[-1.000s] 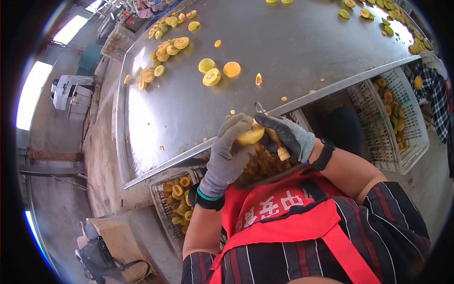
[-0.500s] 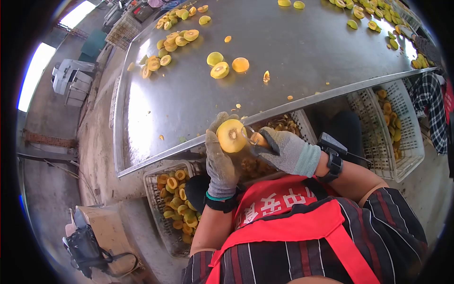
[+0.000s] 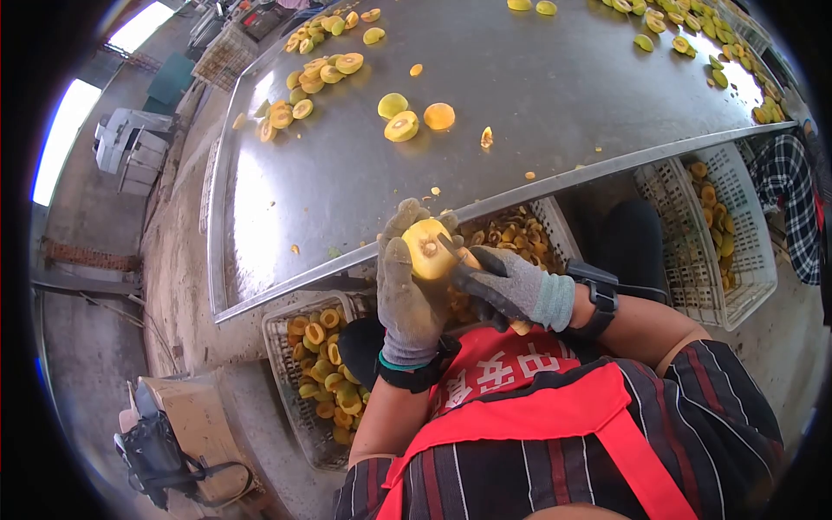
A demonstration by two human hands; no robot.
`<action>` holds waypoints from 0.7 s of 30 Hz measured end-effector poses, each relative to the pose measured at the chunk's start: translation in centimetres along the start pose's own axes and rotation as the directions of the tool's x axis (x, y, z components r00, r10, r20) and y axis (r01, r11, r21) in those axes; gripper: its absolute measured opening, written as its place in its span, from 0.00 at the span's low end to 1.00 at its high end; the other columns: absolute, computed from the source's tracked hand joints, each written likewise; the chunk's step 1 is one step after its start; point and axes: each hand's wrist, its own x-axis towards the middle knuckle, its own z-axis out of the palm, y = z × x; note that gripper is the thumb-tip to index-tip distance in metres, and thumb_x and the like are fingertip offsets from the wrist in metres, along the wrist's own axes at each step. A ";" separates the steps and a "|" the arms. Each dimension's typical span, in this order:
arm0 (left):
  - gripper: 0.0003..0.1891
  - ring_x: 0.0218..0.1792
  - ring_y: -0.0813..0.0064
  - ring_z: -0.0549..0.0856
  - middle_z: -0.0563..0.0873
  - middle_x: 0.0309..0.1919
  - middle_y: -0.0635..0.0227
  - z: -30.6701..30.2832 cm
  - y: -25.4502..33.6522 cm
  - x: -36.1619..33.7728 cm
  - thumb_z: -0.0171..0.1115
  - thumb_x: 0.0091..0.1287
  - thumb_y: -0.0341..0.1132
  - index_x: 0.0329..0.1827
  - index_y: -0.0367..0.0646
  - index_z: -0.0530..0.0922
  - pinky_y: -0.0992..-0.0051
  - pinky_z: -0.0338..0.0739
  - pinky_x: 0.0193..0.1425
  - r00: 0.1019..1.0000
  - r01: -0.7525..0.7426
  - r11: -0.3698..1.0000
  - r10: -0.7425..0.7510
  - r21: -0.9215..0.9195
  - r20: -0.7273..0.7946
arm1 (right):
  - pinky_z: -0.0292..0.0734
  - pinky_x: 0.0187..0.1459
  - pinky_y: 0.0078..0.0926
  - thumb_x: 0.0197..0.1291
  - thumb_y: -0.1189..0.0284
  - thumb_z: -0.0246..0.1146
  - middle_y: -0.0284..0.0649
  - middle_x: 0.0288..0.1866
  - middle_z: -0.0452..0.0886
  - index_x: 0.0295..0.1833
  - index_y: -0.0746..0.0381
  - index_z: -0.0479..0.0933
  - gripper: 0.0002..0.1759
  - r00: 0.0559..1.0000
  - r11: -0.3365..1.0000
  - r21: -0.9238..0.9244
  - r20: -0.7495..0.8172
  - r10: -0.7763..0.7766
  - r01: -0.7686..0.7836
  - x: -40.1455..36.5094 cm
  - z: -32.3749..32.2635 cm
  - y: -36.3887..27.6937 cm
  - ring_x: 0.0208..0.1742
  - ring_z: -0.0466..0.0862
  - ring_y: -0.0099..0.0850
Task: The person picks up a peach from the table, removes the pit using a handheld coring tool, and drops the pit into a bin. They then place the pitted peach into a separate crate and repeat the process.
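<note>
My left hand point(image 3: 406, 299), in a grey work glove, cups a halved yellow fruit point(image 3: 426, 251) that looks like a peach, its cut face and brown centre turned upward. Close on the right is my gloved right hand point(image 3: 513, 284), its fingers wrapped around a small tool with a wooden handle point(image 3: 469, 257). The tool's metal end reaches the right side of the cut face; its exact shape is hard to make out. Both hands are just off the near edge of the metal table point(image 3: 347, 208), above a crate of orange-brown scraps point(image 3: 511, 238).
Fruit halves point(image 3: 401, 126) lie on the table, with piles at the left point(image 3: 329, 71) and far right. A crate of hollowed halves point(image 3: 325, 364) stands at my lower left, another crate point(image 3: 750, 234) at the right. A person's checked sleeve point(image 3: 787, 195) shows at the right edge.
My right hand has turned and moved slightly down, and a light end now shows beneath its fingers. The metal loop seen beside the fruit earlier is now over its cut face.
</note>
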 end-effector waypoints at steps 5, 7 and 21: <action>0.23 0.56 0.61 0.75 0.71 0.58 0.60 0.0 -0.8 -0.5 0.48 0.71 0.43 0.65 0.40 0.63 0.63 0.73 0.58 0.997 -0.072 0.978 0.069 0.195 0.021 | 0.68 0.14 0.19 0.64 0.53 0.55 0.34 0.21 0.72 0.46 0.61 0.70 0.21 0.999 0.993 0.113 0.030 -0.026 0.023 0.1 0.4 0.8 0.16 0.73 0.23; 0.25 0.55 0.60 0.76 0.71 0.58 0.61 -0.4 -1.3 -0.5 0.49 0.70 0.45 0.66 0.41 0.63 0.63 0.73 0.58 0.993 -0.113 0.931 0.117 0.347 0.010 | 0.67 0.13 0.19 0.64 0.52 0.55 0.34 0.21 0.72 0.44 0.61 0.70 0.21 0.998 0.988 0.146 0.025 -0.056 0.052 -0.1 0.4 0.6 0.16 0.73 0.23; 0.12 0.44 0.64 0.83 0.82 0.42 0.61 -0.6 0.4 0.1 0.55 0.68 0.35 0.47 0.36 0.78 0.68 0.77 0.53 0.978 0.208 0.973 -0.203 0.101 -0.055 | 0.74 0.41 0.42 0.60 0.63 0.57 0.55 0.36 0.79 0.46 0.66 0.70 0.17 0.921 0.689 -0.646 0.058 -0.385 0.329 0.4 0.7 1.8 0.38 0.80 0.52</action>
